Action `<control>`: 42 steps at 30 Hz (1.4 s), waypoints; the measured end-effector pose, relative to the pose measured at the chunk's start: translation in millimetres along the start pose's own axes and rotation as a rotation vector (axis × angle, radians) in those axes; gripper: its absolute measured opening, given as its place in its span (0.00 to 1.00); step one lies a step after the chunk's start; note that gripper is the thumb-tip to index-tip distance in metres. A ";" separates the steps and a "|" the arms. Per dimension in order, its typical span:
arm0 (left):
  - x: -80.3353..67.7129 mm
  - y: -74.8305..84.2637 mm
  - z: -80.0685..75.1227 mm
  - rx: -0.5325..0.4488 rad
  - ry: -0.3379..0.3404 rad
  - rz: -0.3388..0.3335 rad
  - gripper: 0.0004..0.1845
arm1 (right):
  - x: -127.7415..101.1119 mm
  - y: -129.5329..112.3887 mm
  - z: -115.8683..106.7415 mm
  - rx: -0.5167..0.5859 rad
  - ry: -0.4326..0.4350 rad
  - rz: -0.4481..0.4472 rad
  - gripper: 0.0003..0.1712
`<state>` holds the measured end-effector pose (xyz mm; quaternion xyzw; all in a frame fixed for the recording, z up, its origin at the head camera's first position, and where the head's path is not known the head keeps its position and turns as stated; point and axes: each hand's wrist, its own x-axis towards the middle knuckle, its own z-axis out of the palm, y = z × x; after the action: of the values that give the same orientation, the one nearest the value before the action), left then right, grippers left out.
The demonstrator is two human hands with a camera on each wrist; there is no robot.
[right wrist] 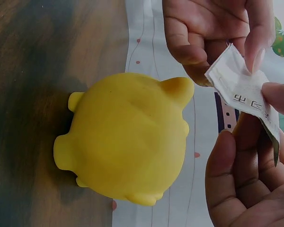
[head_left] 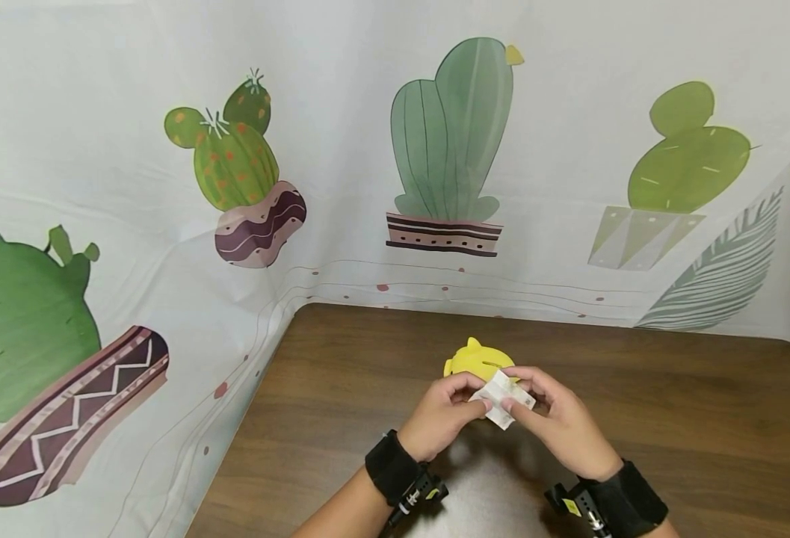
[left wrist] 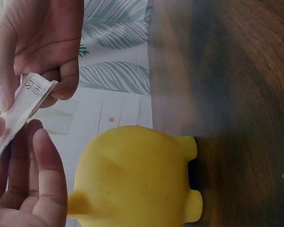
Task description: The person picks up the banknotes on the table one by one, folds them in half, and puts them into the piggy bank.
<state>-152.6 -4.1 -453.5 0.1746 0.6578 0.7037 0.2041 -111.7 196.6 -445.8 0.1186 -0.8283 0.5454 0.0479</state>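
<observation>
Both hands hold one small folded paper banknote (head_left: pixel 501 412), whitish with printed characters on one face. My left hand (head_left: pixel 433 420) pinches its left end between thumb and fingers. The opposite end is pinched by my right hand (head_left: pixel 569 430), thumb on the near face. In the right wrist view the banknote (right wrist: pixel 241 87) shows its crease and layered edge. Just beyond the hands, a yellow piggy bank (head_left: pixel 471 362) stands on its feet on the table, a dark slot (head_left: pixel 492 364) along its top. The banknote overlaps its near side in the head view.
The dark brown wooden table (head_left: pixel 354 373) spreads around the piggy bank. Behind it and along the left hangs a white cloth (head_left: pixel 341 149) printed with cacti and leaves. Black bands with small cameras (head_left: pixel 428 489) sit on both wrists.
</observation>
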 end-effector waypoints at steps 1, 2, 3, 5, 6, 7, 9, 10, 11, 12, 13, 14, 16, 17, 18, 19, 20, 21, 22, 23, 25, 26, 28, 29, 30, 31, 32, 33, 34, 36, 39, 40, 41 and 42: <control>0.2 -0.2 0.1 0.003 0.001 0.000 0.11 | -0.1 0.4 -0.1 0.002 0.002 0.003 0.22; 0.2 -0.2 0.2 0.005 0.004 0.000 0.11 | -0.1 0.8 -0.1 0.003 0.003 0.001 0.22; 0.3 -0.3 0.2 0.005 0.008 0.001 0.11 | -0.2 1.1 0.2 -0.003 0.010 -0.009 0.22; 0.5 -0.5 0.2 0.006 0.023 0.005 0.12 | -0.3 1.3 1.8 -0.038 0.041 -0.054 0.25; 0.6 -0.8 0.0 0.002 0.032 0.007 0.12 | -0.4 1.4 3.1 -0.063 0.063 -0.090 0.26; 0.7 -0.9 -0.1 -0.002 0.044 0.010 0.12 | -0.5 1.4 4.7 -0.095 0.091 -0.132 0.28; 0.8 -1.1 -0.6 -0.009 0.070 0.016 0.12 | -0.4 0.6 8.4 -0.168 0.153 -0.220 0.32; 0.9 -1.2 -0.8 -0.011 0.083 0.018 0.12 | -0.4 0.0 10.2 -0.204 0.181 -0.260 0.33; 1.1 -1.2 -1.0 -0.014 0.095 0.020 0.12 | -0.6 -0.8 11.8 -0.235 0.201 -0.293 0.34; 1.0 -0.8 -1.2 -0.016 0.104 0.023 0.12 | -0.7 -1.5 13.3 -0.259 0.216 -0.322 0.35; 0.9 -0.6 -1.4 -0.016 0.110 0.025 0.12 | -0.9 -2.5 14.7 -0.279 0.227 -0.341 0.35; 0.9 -0.5 -1.5 -0.018 0.114 0.026 0.12 | -0.9 -3.4 15.8 -0.293 0.233 -0.353 0.35; 1.2 -0.6 -1.6 -0.027 0.115 0.029 0.12 | -1.3 -4.4 17.6 -0.309 0.234 -0.366 0.35; 1.3 -0.7 -1.5 -0.034 0.112 0.030 0.12 | -1.5 -4.5 18.3 -0.313 0.234 -0.369 0.35; 1.4 -0.8 -1.4 -0.040 0.109 0.030 0.12 | -1.6 -4.4 18.9 -0.315 0.235 -0.372 0.35; 1.5 -1.2 -1.3 -0.047 0.105 0.029 0.12 | -1.6 -4.3 19.4 -0.317 0.237 -0.371 0.35; 1.6 -1.4 -1.2 -0.053 0.101 0.026 0.12 | -1.6 -3.9 19.8 -0.321 0.236 -0.372 0.34; 1.7 -1.4 -1.2 -0.057 0.096 0.025 0.12 | -1.6 -3.6 20.1 -0.326 0.235 -0.373 0.34; 1.8 -1.5 -1.2 -0.061 0.092 0.024 0.12 | -1.5 -3.1 20.4 -0.331 0.236 -0.375 0.34; 1.7 -1.6 -1.2 -0.063 0.086 0.022 0.12 | -1.4 -2.8 20.5 -0.336 0.235 -0.377 0.34; 1.6 -1.4 -1.5 -0.067 0.076 0.021 0.13 | -1.2 -2.2 20.7 -0.334 0.230 -0.375 0.33; 1.4 -1.2 -1.7 -0.071 0.071 0.022 0.14 | -1.1 -1.9 20.8 -0.330 0.225 -0.374 0.33; 1.0 -0.8 -2.2 -0.083 0.063 0.022 0.15 | -0.9 -1.4 20.9 -0.317 0.215 -0.374 0.32; 0.8 -0.7 -2.5 -0.088 0.060 0.021 0.15 | -0.9 -1.1 21.2 -0.311 0.207 -0.373 0.32; 0.5 -0.5 -2.9 -0.092 0.056 0.019 0.16 | -0.8 -0.7 21.3 -0.301 0.201 -0.371 0.32; 0.3 -0.4 -3.1 -0.096 0.055 0.019 0.16 | -0.8 -0.4 21.6 -0.295 0.199 -0.374 0.31; 0.3 -0.7 -3.3 -0.099 0.054 0.019 0.16 | -0.8 0.0 21.9 -0.290 0.197 -0.375 0.31; 0.3 -0.9 -3.5 -0.098 0.054 0.019 0.16 | -1.0 0.3 22.0 -0.286 0.196 -0.373 0.31; 0.4 -1.2 -3.5 -0.100 0.055 0.022 0.16 | -1.2 0.5 22.2 -0.281 0.197 -0.373 0.31; 1.0 -1.8 -3.2 -0.096 0.062 0.026 0.16 | -1.9 0.6 22.3 -0.276 0.200 -0.365 0.31; 2.2 -2.7 -2.4 -0.095 0.081 0.027 0.15 | -2.8 0.6 22.0 -0.285 0.201 -0.343 0.30; 2.6 -2.9 -2.2 -0.097 0.088 0.027 0.15 | -2.9 0.7 21.8 -0.292 0.203 -0.337 0.29; 3.0 -3.2 -2.1 -0.097 0.094 0.024 0.15 | -3.0 0.8 21.7 -0.298 0.204 -0.330 0.29; 3.2 -3.2 -2.0 -0.100 0.099 0.023 0.15 | -3.1 0.9 21.6 -0.306 0.207 -0.324 0.28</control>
<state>-156.3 -4.0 -457.0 0.1367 0.6289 0.7459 0.1716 -107.9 177.7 -455.9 0.1848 -0.8622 0.4081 0.2365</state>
